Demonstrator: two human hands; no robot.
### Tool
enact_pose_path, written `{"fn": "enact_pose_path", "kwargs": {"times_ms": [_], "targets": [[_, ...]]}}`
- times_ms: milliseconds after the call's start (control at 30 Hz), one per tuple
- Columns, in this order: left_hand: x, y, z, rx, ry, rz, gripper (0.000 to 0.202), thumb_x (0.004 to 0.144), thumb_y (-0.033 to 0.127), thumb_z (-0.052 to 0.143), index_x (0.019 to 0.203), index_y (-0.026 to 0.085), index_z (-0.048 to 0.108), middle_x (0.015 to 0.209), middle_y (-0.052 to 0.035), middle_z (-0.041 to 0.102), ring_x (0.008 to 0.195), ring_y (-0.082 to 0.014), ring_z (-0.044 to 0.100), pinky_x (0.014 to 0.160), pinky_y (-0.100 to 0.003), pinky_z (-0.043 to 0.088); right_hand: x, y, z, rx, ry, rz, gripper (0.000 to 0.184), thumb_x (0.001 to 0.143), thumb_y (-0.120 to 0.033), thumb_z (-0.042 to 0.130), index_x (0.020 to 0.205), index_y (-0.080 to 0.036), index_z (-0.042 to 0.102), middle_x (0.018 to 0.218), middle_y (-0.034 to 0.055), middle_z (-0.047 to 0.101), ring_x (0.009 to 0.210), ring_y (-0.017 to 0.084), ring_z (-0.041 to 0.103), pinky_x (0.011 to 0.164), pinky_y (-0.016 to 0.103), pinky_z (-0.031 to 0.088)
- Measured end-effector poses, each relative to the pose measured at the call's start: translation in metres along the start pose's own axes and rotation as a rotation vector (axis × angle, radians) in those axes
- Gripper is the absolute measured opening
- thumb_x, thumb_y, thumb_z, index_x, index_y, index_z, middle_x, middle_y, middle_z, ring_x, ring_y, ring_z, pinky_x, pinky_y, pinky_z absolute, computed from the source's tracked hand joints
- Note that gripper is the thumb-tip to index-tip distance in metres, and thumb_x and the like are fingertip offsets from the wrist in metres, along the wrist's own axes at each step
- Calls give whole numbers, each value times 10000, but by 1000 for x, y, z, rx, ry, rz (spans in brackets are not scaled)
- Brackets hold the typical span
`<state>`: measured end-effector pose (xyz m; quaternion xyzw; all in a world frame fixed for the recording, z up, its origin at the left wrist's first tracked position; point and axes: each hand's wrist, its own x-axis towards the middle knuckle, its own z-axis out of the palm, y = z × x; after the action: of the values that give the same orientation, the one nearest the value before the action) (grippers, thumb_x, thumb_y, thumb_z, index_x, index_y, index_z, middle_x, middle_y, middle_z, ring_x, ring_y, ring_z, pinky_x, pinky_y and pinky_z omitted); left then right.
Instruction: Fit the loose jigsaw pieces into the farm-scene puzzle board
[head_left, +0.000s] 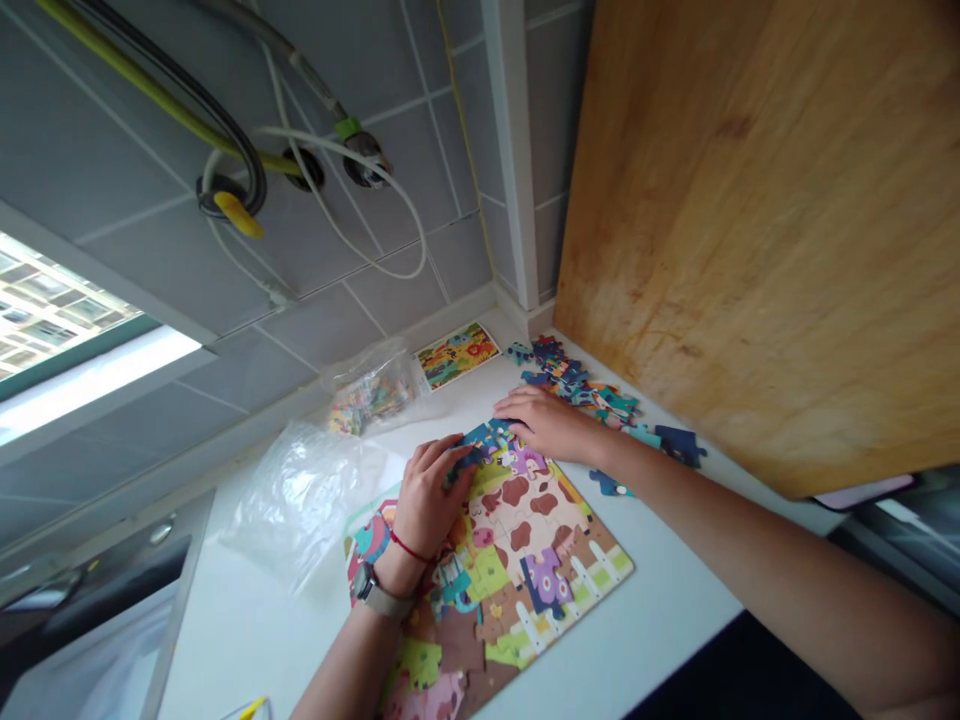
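A jigsaw puzzle (525,520) with a brown-spotted cow lies on the white counter. My left hand (431,490), wearing a watch and a red cord, rests over the puzzle's upper left part, fingers stretched out and thumb apart. At the top edge, my right hand (551,422) lies palm down with fingers extended, touching dark blue pieces (486,440) there. Whether a small piece is under either hand's fingertips is hidden. A purple puzzle piece (553,578) sits loosely on the lower right of the picture.
Loose puzzle pieces (574,380) are heaped along the wooden panel (750,220). Behind the puzzle lie a picture card (457,355), a bag of pieces (375,390) and a crumpled clear bag (304,500). A sink (97,640) is at left; hoses (187,120) hang above.
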<state>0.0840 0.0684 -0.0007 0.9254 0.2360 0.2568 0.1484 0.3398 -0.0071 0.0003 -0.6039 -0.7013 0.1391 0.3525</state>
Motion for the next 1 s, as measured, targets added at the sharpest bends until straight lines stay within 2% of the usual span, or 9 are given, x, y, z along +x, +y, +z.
{"fn": "enact_pose_path", "kwargs": {"times_ms": [300, 500, 633, 733, 867, 1000], "targets": [[0, 1, 1, -9, -16, 19, 192, 1032, 278, 613, 1149, 256, 764, 1267, -81, 744, 1175, -278, 641, 1005, -507, 592, 0, -5, 4, -87, -22, 18, 333, 865, -99, 716, 1149, -233, 828, 1213, 77, 808, 1172, 270, 715, 1091, 446, 527], [0, 1, 2, 13, -42, 16, 227, 1049, 280, 590, 1187, 270, 769, 1299, -84, 732, 1194, -286, 627, 1016, -535, 584, -1, -4, 5, -29, 39, 31, 370, 824, -77, 738, 1115, -281, 841, 1159, 37, 826, 1153, 267, 725, 1069, 414, 543], [-1, 1, 2, 38, -52, 28, 248, 1055, 275, 576, 1221, 276, 760, 1321, -80, 722, 1213, -292, 618, 1027, -536, 579, -1, -4, 5, -33, 22, 29, 372, 832, -72, 733, 1121, -279, 840, 1165, 37, 825, 1159, 265, 723, 1068, 407, 547], [-1, 3, 2, 48, -47, 32, 251, 1055, 262, 574, 1229, 273, 755, 1332, -83, 718, 1213, -291, 615, 1032, -535, 576, 0, -5, 3, -23, 11, 17, 357, 850, -83, 734, 1125, -285, 839, 1182, 38, 820, 1184, 269, 714, 1099, 441, 535], [-1, 4, 2, 44, -26, 36, 252, 1050, 255, 577, 1232, 271, 751, 1325, -82, 721, 1215, -295, 615, 1032, -540, 579, 0, -9, -2, 25, 67, -5, 327, 894, -87, 674, 1094, -278, 849, 1263, 52, 791, 1290, 277, 665, 1162, 514, 494], [-1, 4, 1, 37, -24, 27, 249, 1048, 257, 576, 1223, 269, 753, 1325, -81, 723, 1217, -296, 616, 1027, -547, 585, -2, -9, -3, -9, 2, 4, 425, 799, 6, 625, 974, -291, 874, 1312, 34, 768, 1362, 310, 606, 1164, 548, 491]]}}
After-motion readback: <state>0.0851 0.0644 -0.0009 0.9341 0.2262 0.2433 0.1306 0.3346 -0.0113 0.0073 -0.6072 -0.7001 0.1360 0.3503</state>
